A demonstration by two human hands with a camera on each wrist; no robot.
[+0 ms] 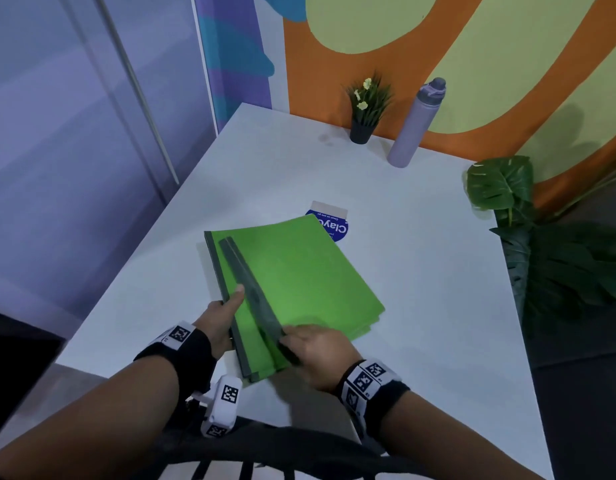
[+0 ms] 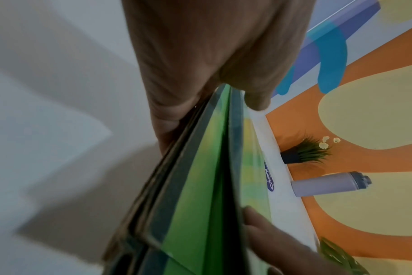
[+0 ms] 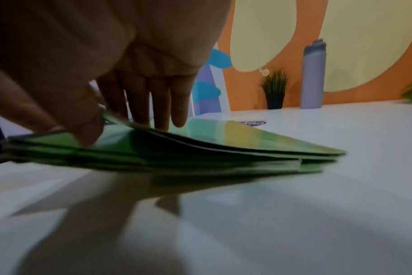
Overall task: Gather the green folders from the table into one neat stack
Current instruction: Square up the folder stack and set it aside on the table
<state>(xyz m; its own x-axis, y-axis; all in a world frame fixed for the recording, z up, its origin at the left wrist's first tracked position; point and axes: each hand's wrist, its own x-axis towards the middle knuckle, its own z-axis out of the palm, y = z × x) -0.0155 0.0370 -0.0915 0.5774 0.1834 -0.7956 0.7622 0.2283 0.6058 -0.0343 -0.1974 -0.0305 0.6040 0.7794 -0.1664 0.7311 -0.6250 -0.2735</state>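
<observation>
A pile of green folders with dark grey spines lies on the white table, near its front left. The top folder sits askew, its spine slanting across the one below. My left hand grips the pile's left spine edge, thumb on top and fingers underneath. My right hand pinches the near end of the top folder's spine, thumb under and fingers resting on its cover. The top folder's cover is lifted slightly off the pile at the spine side.
A blue and white card lies partly under the pile's far corner. A small potted plant and a lilac bottle stand by the painted back wall. Big green leaves overhang the table's right edge. A dark chair back is below my arms.
</observation>
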